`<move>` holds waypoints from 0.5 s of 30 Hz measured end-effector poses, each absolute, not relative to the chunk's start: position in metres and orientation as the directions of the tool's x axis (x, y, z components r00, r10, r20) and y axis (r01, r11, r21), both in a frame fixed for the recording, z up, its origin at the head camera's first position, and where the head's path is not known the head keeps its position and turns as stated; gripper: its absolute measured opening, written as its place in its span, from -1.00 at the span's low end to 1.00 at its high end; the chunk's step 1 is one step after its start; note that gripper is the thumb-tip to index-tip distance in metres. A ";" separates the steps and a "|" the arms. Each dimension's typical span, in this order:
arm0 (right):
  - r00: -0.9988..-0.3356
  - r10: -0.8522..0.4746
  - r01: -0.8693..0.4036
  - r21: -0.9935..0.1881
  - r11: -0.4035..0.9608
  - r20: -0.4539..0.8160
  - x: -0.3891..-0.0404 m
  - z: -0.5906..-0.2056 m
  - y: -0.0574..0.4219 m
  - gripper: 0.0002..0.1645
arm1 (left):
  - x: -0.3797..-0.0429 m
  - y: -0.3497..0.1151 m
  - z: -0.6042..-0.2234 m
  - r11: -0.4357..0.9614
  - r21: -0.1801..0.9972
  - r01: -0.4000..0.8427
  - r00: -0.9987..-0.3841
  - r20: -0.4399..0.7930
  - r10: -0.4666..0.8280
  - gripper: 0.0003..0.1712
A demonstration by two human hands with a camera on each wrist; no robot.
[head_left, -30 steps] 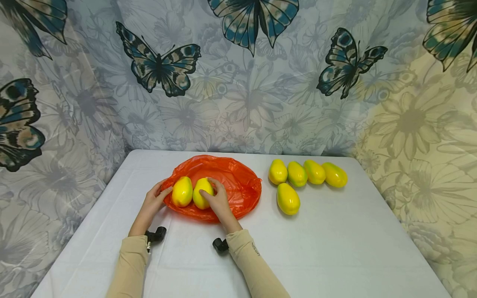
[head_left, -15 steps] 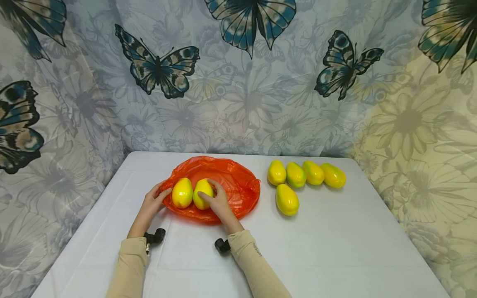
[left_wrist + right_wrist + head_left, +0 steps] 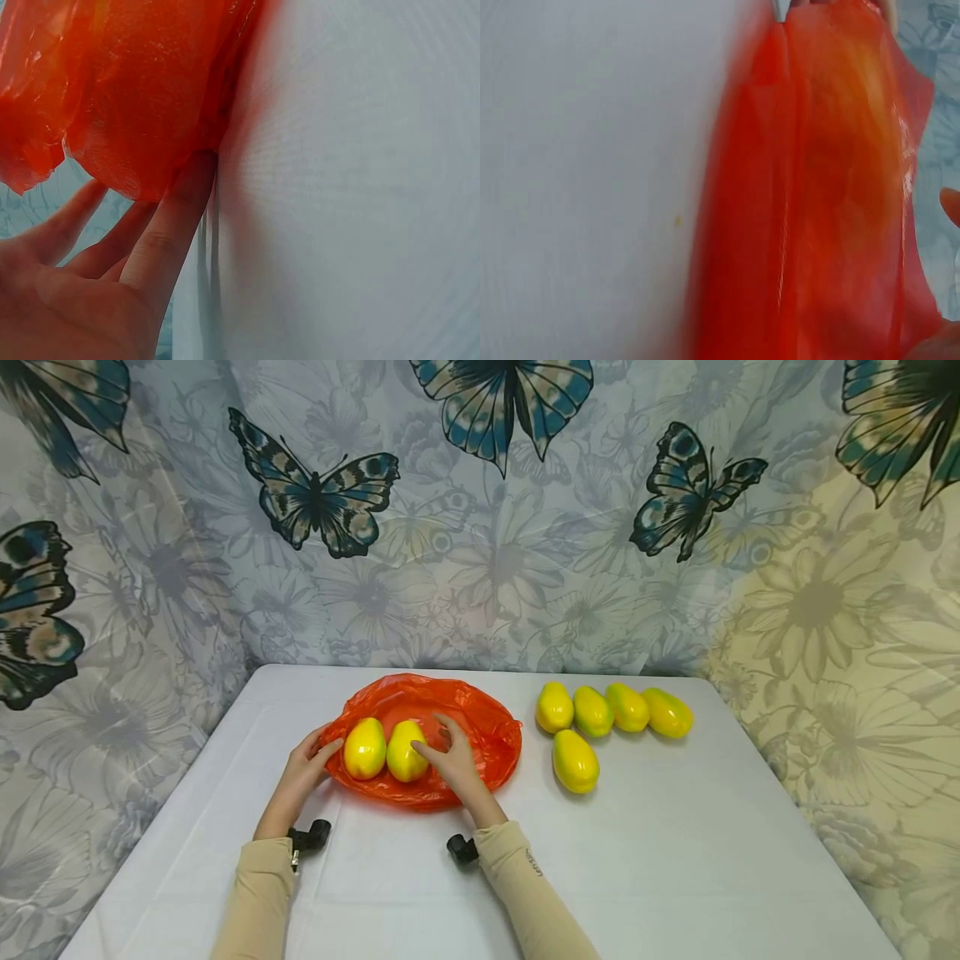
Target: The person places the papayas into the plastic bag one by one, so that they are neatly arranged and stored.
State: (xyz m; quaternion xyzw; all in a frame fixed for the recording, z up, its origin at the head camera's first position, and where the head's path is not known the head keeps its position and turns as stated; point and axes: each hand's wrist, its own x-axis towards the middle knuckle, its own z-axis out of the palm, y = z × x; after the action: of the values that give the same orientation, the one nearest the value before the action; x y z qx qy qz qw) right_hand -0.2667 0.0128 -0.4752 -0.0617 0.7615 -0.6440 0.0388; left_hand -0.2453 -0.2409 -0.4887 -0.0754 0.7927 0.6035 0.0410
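Observation:
Two glossy, mango-shaped yellow fruits, a left one (image 3: 365, 749) and a right one (image 3: 406, 752), lie side by side in a spread red plastic bag (image 3: 487, 739). My left hand (image 3: 303, 767) holds the bag's left edge, thumb at the rim and fingers along the outside. The left wrist view shows those fingers (image 3: 169, 232) against the bag's wall, tips partly hidden. Over the bag, my right hand (image 3: 459, 762) is spread, its thumb beside the right fruit and its fingers apart from it. In the right wrist view, a fingertip (image 3: 952, 204) shows at the edge.
On the right of the white-covered table (image 3: 675, 843), several similar fruits stand in a row, among them a rear one (image 3: 670, 713). A single fruit (image 3: 576, 762) lies in front of that row. Butterfly-patterned cloth (image 3: 480, 593) hangs behind the table.
My right hand has let go of the right fruit and drawn back slightly to the right, its fingers spreading. The fruit stays in the bag. My left hand keeps its place.

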 end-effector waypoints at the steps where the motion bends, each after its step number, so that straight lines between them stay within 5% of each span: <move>1: -0.990 -0.141 -0.043 -0.986 0.160 0.021 -0.267 -0.474 0.015 -0.22 | -0.245 -0.241 -0.489 0.264 0.949 -0.169 -0.985 -0.156 -0.070 -0.17; 15: -0.993 -0.115 -0.058 -0.983 0.175 0.038 -0.269 -0.461 0.043 -0.17 | -0.248 -0.243 -0.491 0.268 0.946 -0.181 -0.983 -0.166 -0.077 -0.14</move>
State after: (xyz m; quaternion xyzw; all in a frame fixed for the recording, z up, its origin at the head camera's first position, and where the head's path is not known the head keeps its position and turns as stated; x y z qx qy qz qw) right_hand -0.2690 0.0431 -0.4607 -0.0565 0.7662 -0.6398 0.0222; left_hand -0.2475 -0.2428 -0.4908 -0.0811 0.7951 0.5994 0.0433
